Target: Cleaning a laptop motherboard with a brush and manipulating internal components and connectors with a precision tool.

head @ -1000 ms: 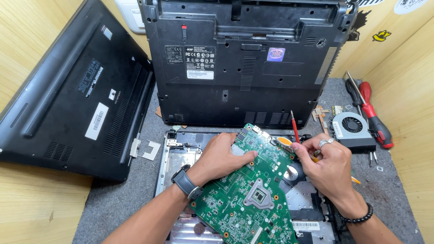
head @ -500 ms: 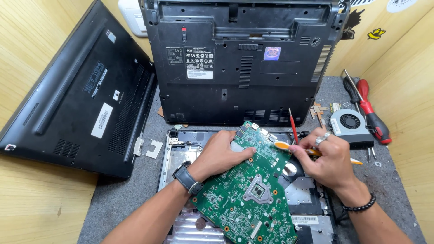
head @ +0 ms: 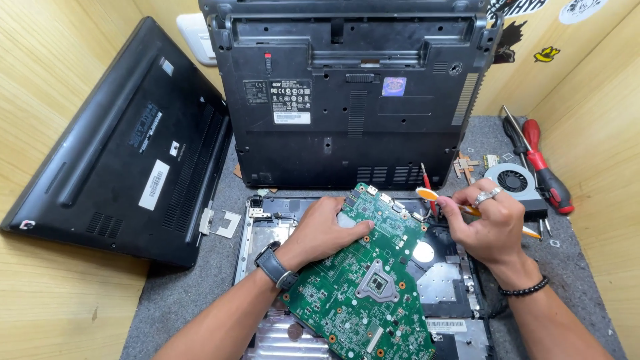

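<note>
Step in hand: freeing the green motherboard (head: 363, 280) from the open laptop base (head: 267, 230), near centre of the bench. Left hand (head: 327, 230) fingers pressed on its far-left corner; right hand (head: 487, 223) fingers pinch an orange-handled screwdriver (head: 433, 195) at its far-right edge. Next move likely calls for gentle, level lifting.

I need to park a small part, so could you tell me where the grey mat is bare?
Bare mat lies between the closed laptop and the open chassis; another strip runs right of the right hand. Around the fan and screwdrivers it is crowded with small loose parts.
</note>
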